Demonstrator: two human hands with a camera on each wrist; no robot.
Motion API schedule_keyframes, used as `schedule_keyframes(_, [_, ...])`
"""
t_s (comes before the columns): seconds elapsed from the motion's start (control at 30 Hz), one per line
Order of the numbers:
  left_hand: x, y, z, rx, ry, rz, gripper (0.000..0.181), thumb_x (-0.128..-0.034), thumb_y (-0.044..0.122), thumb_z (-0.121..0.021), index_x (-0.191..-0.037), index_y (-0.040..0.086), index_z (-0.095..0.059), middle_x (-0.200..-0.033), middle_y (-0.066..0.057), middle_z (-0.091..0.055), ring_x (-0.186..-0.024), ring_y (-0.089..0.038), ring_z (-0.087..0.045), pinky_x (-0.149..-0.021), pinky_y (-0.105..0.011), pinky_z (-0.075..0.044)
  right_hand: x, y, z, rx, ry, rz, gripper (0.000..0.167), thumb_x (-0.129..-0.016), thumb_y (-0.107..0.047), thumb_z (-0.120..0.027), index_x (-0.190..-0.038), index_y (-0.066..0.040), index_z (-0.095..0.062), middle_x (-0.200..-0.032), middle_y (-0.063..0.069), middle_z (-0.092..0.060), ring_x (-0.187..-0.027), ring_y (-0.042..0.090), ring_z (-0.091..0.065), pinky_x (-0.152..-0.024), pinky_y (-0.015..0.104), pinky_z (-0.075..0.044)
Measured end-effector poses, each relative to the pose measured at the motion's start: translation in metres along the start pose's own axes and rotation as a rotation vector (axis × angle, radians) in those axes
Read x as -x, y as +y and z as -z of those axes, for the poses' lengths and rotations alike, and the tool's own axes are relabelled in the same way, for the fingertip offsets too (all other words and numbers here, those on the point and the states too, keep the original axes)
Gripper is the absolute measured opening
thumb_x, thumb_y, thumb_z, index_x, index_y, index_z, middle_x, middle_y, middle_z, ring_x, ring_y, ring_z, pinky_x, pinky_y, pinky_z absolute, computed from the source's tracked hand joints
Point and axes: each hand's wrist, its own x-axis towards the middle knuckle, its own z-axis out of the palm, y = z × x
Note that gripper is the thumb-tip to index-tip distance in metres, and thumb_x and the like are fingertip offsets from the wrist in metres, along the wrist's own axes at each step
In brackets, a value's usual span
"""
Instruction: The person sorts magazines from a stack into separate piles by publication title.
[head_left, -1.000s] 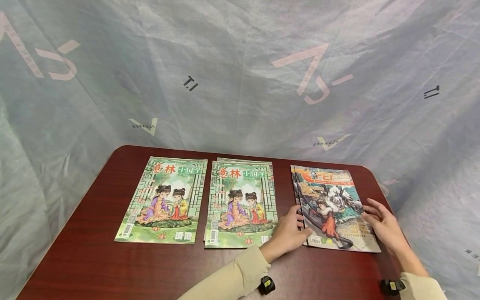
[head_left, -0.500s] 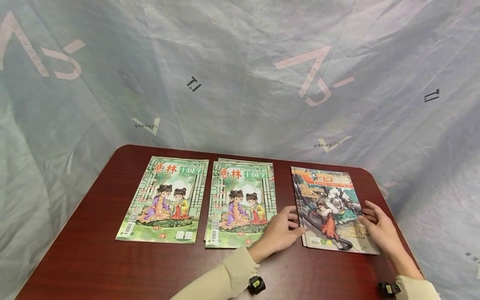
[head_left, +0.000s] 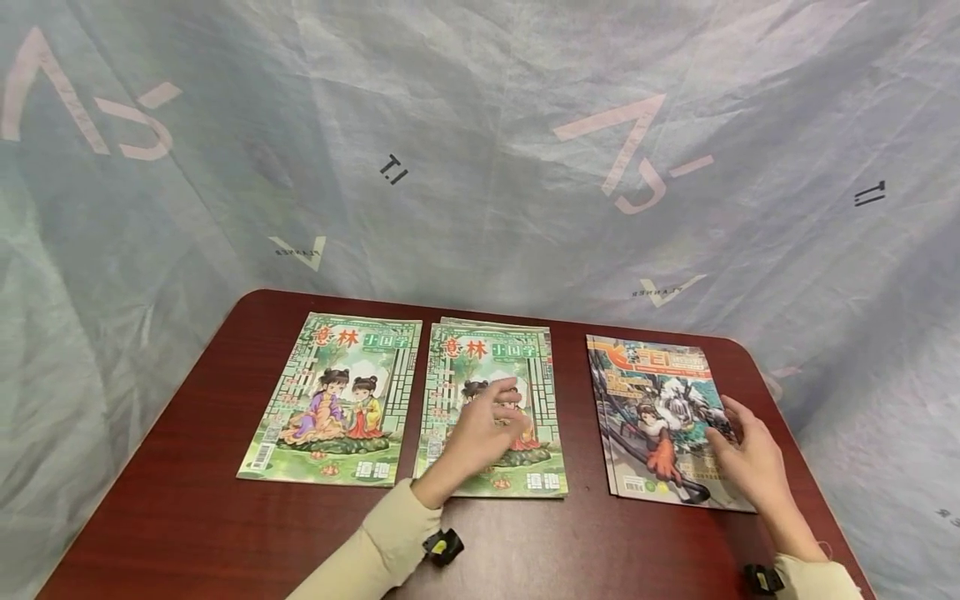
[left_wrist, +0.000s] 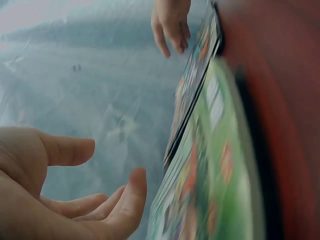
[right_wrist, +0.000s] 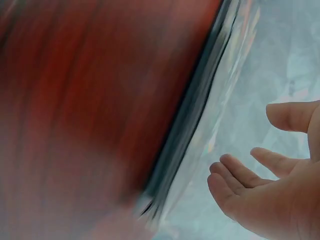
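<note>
left magazine [head_left: 330,400]: green, latticed | middle magazine [head_left: 486,363]: matching | right magazine [head_left: 652,417]: orange-titled | table [head_left: 555,542]: dark red

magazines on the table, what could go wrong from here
The left hand hovers over the middle green stack; dipping low, it might push the top magazine further off the one beneath, since their edges already don't line up.

The right hand is beside the right-hand stack; a bump could skew its slightly offset layers.
</note>
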Motion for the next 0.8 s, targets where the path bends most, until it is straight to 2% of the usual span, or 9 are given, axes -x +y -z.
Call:
schedule_keyframes(0.13, [0.001, -0.003, 0.026, -0.013, 0.034, -0.015, 0.064, -0.1051, 0.011, -0.074, -0.163, -0.002, -0.049, -0.149, -0.028, -0.064, -0.125, -0.042, -0.072, -0.098, -0.052, -0.063, 0.002, -0.019, -0.005, -0.006, 0.024, 0.052, 0.063, -0.107, -0.007, -0.070, -0.162, 0.009, -0.044, -0.143, 0.042, -0.055, -0.131, 0.061, -0.053, -0.096, 0.078, -0.045])
schedule_keyframes(0.2, [0.003, -0.004, 0.036, -0.013, 0.056, -0.005, 0.064, -0.1054, 0.011, -0.073, -0.163, 0.000, -0.049, -0.150, -0.027, -0.063, -0.126, -0.042, -0.071, -0.094, -0.053, -0.065, 0.004, -0.031, -0.008, -0.024, 0.029, 0.075, 0.062, -0.107, -0.006, -0.071, -0.161, 0.009, -0.046, -0.143, 0.041, -0.056, -0.133, 0.061, -0.054, -0.097, 0.077, -0.046])
schedule_keyframes(0.37, [0.006, -0.008, 0.057, -0.052, 0.120, -0.001, 0.062, -0.1063, 0.011, -0.073, -0.163, 0.002, -0.051, -0.149, -0.026, -0.064, -0.126, -0.042, -0.071, -0.092, -0.053, -0.065, 0.008, -0.062, -0.015, -0.114, 0.020, 0.112, 0.061, -0.107, -0.004, -0.071, -0.162, 0.005, -0.048, -0.148, 0.039, -0.057, -0.136, 0.060, -0.054, -0.100, 0.075, -0.047])
schedule_keyframes(0.43, [0.007, -0.010, 0.065, -0.063, 0.131, -0.005, 0.061, -0.1067, 0.011, -0.073, -0.162, 0.001, -0.051, -0.148, -0.027, -0.064, -0.126, -0.042, -0.071, -0.095, -0.052, -0.065, 0.010, -0.074, -0.019, -0.153, 0.021, 0.138, 0.061, -0.106, -0.003, -0.071, -0.162, 0.004, -0.049, -0.148, 0.038, -0.058, -0.136, 0.059, -0.055, -0.101, 0.073, -0.048])
schedule_keyframes(0.5, [0.008, -0.012, 0.071, -0.062, 0.135, 0.000, 0.061, -0.1070, 0.010, -0.073, -0.163, 0.001, -0.051, -0.149, -0.028, -0.063, -0.126, -0.042, -0.071, -0.094, -0.052, -0.065, 0.011, -0.086, -0.022, -0.185, 0.027, 0.171, 0.060, -0.106, -0.002, -0.072, -0.161, 0.004, -0.051, -0.146, 0.036, -0.061, -0.135, 0.057, -0.058, -0.102, 0.065, -0.049])
schedule_keyframes(0.63, [0.009, -0.015, 0.083, -0.087, 0.136, 0.019, 0.060, -0.1072, 0.011, -0.074, -0.162, 0.000, -0.052, -0.148, -0.027, -0.063, -0.125, -0.042, -0.071, -0.092, -0.051, -0.065, 0.016, -0.108, -0.031, -0.239, 0.018, 0.206, 0.058, -0.106, -0.002, -0.071, -0.162, 0.000, -0.053, -0.147, 0.031, -0.064, -0.133, 0.052, -0.062, -0.095, 0.038, -0.056])
schedule_keyframes(0.67, [0.010, -0.015, 0.085, -0.095, 0.136, 0.022, 0.060, -0.1072, 0.011, -0.074, -0.162, 0.000, -0.051, -0.148, -0.028, -0.063, -0.125, -0.042, -0.071, -0.092, -0.050, -0.065, 0.017, -0.112, -0.034, -0.252, 0.013, 0.208, 0.058, -0.106, -0.002, -0.072, -0.161, -0.001, -0.054, -0.147, 0.030, -0.065, -0.133, 0.050, -0.063, -0.094, 0.035, -0.056])
schedule_keyframes(0.73, [0.010, -0.017, 0.089, -0.101, 0.134, 0.024, 0.061, -0.1075, 0.011, -0.073, -0.162, -0.002, -0.050, -0.149, -0.028, -0.062, -0.126, -0.043, -0.070, -0.093, -0.050, -0.065, 0.020, -0.121, -0.039, -0.276, 0.003, 0.216, 0.058, -0.106, -0.002, -0.072, -0.161, -0.002, -0.055, -0.147, 0.028, -0.065, -0.132, 0.049, -0.064, -0.095, 0.036, -0.059])
schedule_keyframes(0.8, [0.010, -0.017, 0.093, -0.100, 0.135, 0.029, 0.060, -0.1078, 0.010, -0.073, -0.162, -0.003, -0.050, -0.150, -0.029, -0.062, -0.128, -0.044, -0.070, -0.095, -0.049, -0.064, 0.023, -0.129, -0.045, -0.288, -0.013, 0.224, 0.058, -0.106, -0.002, -0.072, -0.162, -0.003, -0.055, -0.148, 0.027, -0.066, -0.132, 0.047, -0.065, -0.101, 0.047, -0.059])
